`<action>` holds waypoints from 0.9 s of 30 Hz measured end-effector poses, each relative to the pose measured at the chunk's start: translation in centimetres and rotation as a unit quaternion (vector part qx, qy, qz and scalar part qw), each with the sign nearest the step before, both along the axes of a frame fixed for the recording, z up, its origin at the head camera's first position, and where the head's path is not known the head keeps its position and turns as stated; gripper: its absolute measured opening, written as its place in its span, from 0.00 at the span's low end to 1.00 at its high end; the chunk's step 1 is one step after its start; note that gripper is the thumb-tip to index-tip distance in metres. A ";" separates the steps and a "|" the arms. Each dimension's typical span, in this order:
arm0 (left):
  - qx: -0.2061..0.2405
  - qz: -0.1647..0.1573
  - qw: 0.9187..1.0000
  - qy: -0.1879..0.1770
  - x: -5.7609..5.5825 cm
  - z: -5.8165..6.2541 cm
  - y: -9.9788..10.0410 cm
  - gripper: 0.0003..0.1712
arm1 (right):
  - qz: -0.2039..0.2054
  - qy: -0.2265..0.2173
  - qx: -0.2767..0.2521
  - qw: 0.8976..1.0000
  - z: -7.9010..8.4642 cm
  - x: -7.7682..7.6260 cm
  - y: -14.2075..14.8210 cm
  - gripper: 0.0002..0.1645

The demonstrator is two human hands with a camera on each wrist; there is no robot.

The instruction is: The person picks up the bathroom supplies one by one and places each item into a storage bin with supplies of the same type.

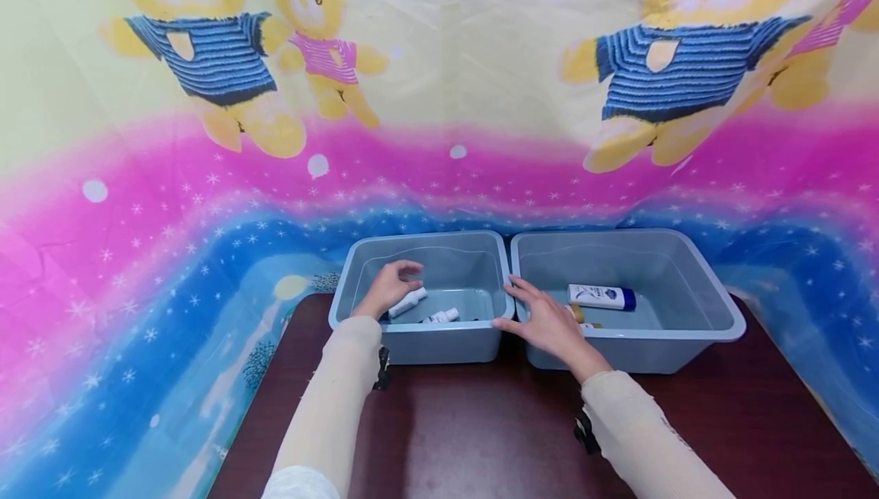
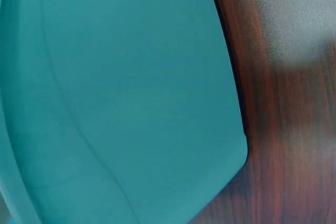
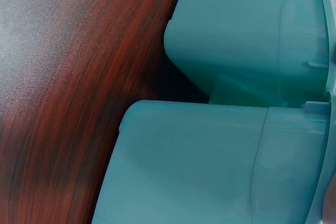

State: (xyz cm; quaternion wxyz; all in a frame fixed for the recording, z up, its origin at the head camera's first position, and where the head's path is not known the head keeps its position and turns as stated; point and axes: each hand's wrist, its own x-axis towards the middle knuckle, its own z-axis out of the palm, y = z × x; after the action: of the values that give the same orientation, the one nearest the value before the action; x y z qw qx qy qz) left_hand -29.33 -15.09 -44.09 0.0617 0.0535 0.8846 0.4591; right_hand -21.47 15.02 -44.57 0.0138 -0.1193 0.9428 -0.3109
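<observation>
Two grey plastic bins stand side by side. My left hand is over the near left side of the left bin, fingers loosely bent, nothing visible in them. Just beside it lies a white bottle; a second white bottle lies closer to the bin's front wall, partly hidden by the rim. My right hand is at the corner where the bins meet, its fingers spread and its fingertips at the left bin's rim. Inside the right bin lies a white bottle with a dark blue cap. Gold-coloured items are partly hidden by the right hand.
Both bins rest on a dark reddish-brown wooden table. A cloth printed with bears hangs behind and along the sides. The left wrist view shows one bin's outer wall; in the right wrist view, a narrow gap separates the bins' lower walls.
</observation>
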 end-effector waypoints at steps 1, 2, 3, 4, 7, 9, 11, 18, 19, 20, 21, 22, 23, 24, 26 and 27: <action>0.001 -0.003 1.000 0.004 0.1 0.2 0.0 0.19 | 0.000 0.000 0.000 1.000 0.0 0.0 0.0 0.51; 0.001 -0.006 1.000 0.008 0.1 0.3 0.0 0.19 | 0.000 0.000 0.000 1.000 0.0 0.0 0.0 0.51; 0.003 -0.009 1.000 0.012 0.2 0.4 0.0 0.19 | -0.001 -0.001 0.000 1.000 0.0 0.0 0.0 0.51; 0.004 -0.010 1.000 0.013 0.3 0.6 0.0 0.19 | -0.002 -0.002 -0.001 1.000 0.0 0.0 0.0 0.51; -0.007 -0.005 1.000 0.017 0.6 1.0 0.0 0.18 | -0.001 -0.003 -0.002 1.000 0.0 0.0 0.0 0.52; -0.022 0.002 1.000 0.019 0.8 1.2 0.0 0.17 | 0.000 -0.003 -0.003 1.000 0.0 0.0 0.0 0.52; -0.037 0.007 0.999 0.023 1.1 1.4 0.1 0.17 | 0.001 -0.001 -0.003 1.000 0.1 0.1 0.0 0.52; -0.058 -0.009 0.997 0.049 1.9 2.0 0.3 0.16 | 0.002 -0.002 -0.002 1.000 0.1 0.1 0.1 0.51; -0.059 -0.013 0.997 0.049 2.1 2.1 0.2 0.16 | 0.002 -0.002 -0.001 1.000 0.1 0.1 0.1 0.51; -0.061 -0.018 0.997 0.051 2.3 2.2 0.2 0.16 | 0.002 -0.002 -0.001 1.000 0.1 0.1 0.1 0.51; -0.062 -0.022 0.996 0.051 2.5 2.3 0.2 0.16 | 0.002 -0.001 -0.001 1.000 0.1 0.1 0.1 0.51; -0.063 -0.025 0.996 0.052 2.6 2.4 0.2 0.16 | 0.002 -0.001 0.000 1.000 0.1 0.1 0.1 0.51; -0.063 -0.028 0.996 0.054 2.8 2.5 0.2 0.16 | 0.002 -0.001 0.001 1.000 0.1 0.1 0.1 0.51; -0.062 -0.030 0.996 0.056 3.0 2.6 0.2 0.16 | 0.002 -0.002 0.001 1.000 0.1 0.0 0.1 0.51; -0.059 -0.031 0.996 0.061 3.3 2.7 0.1 0.16 | 0.002 -0.002 0.001 1.000 0.2 0.0 0.1 0.50; -0.056 -0.031 0.996 0.062 3.4 2.7 0.0 0.16 | 0.003 -0.003 0.000 1.000 0.2 0.0 0.1 0.51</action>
State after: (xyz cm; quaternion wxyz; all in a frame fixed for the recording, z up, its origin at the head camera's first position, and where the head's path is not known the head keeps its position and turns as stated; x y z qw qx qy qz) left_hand -25.89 -15.06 -41.38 0.0237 0.1060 0.9090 0.4024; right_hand -21.47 15.08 -44.40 0.0175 -0.1211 0.9425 -0.3111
